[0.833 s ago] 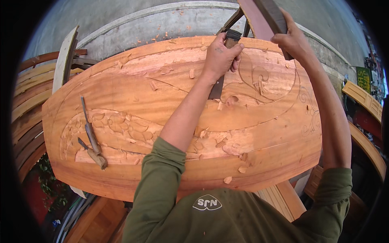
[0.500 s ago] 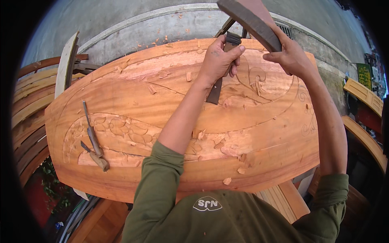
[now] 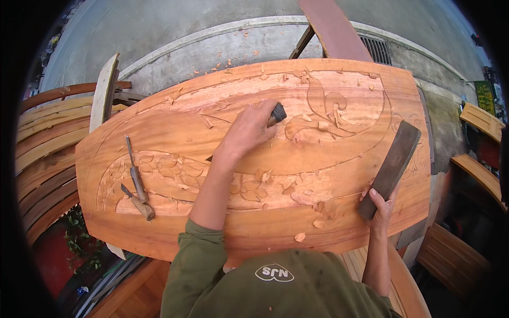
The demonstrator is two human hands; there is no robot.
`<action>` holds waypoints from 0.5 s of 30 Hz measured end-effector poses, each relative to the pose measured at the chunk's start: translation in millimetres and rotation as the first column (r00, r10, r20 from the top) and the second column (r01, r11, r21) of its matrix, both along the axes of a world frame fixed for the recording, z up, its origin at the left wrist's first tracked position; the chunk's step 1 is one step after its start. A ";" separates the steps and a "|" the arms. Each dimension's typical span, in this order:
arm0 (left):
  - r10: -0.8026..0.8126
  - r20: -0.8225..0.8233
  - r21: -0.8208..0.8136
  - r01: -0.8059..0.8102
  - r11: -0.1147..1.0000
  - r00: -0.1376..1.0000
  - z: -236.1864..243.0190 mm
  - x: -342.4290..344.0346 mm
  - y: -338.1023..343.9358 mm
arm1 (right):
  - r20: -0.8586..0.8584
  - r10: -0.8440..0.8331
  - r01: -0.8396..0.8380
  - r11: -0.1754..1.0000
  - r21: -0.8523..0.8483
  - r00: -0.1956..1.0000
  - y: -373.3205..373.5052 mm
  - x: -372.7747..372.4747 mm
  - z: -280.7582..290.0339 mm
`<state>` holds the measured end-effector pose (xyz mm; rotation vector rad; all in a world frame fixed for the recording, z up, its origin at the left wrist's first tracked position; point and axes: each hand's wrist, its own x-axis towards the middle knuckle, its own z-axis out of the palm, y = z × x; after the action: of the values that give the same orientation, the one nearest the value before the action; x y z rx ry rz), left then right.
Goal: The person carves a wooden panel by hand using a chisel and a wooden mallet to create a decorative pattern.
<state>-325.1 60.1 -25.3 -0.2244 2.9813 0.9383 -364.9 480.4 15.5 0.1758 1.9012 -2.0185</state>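
A large carved wooden panel (image 3: pixel 328 159) lies below my hands, with leaf and scroll outlines cut into it. My left hand (image 3: pixel 248 127) is closed around a chisel, low over the panel's middle. The dark banded end of the chisel's handle (image 3: pixel 278 112) sticks out on the right, while most of its blade is hidden under the hand. At the panel's right side, my right hand (image 3: pixel 378 209) grips the near end of a long dark rectangular block (image 3: pixel 395 164), whose far end points up and right.
Two wooden-handled carving tools, a thin chisel (image 3: pixel 137 177) and a short-bladed one (image 3: pixel 140 209), lie on the panel's left part. Wood chips (image 3: pixel 300 237) are scattered over it. Stacked curved boards (image 3: pixel 53 143) stand at left, and a brownish plank (image 3: pixel 339 32) extends beyond the far edge.
My left hand has come nearer and left, tilting the chisel from upright to low over the panel. My right hand has dropped from the far right toward me, bringing the block down.
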 end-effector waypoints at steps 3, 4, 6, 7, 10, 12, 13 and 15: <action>0.002 -0.012 0.009 -0.002 1.000 1.000 -13.6 50.9 31.3 | -0.019 -0.055 0.053 0.994 -0.095 0.998 10.4 7.1 -0.8; -0.010 -0.021 -0.001 0.010 1.000 1.000 -5.2 64.5 44.3 | -0.026 -0.066 0.063 0.992 -0.105 0.997 13.6 7.8 0.3; -0.002 0.038 0.029 0.001 1.000 0.999 15.4 94.1 66.9 | -0.023 -0.109 0.104 0.981 -0.161 0.994 14.6 6.4 2.9; -0.005 0.029 0.010 0.005 1.000 1.000 25.3 109.2 77.1 | -0.029 -0.114 0.106 0.978 -0.181 0.993 16.3 6.3 1.1; 0.011 0.203 0.128 -0.038 0.991 0.979 55.4 157.2 106.0 | -0.014 -0.086 0.080 0.968 -0.239 0.996 20.0 8.4 -8.4; 0.042 0.200 0.056 -0.054 0.997 0.979 66.7 179.8 128.1 | -0.005 -0.071 0.068 0.968 -0.241 0.997 25.5 7.5 -10.0; 0.043 0.185 0.046 -0.052 0.998 0.982 73.0 185.5 134.6 | -0.019 -0.073 0.066 0.965 -0.252 0.997 29.4 6.8 -10.0; 0.095 0.369 0.043 -0.119 0.992 0.924 87.1 195.5 143.5 | -0.060 -0.077 0.061 0.969 -0.241 0.995 38.2 3.9 -7.8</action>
<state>-129.6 203.6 61.8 -0.5066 2.6134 0.8857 -360.9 518.5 7.8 0.1119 1.6929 -2.3075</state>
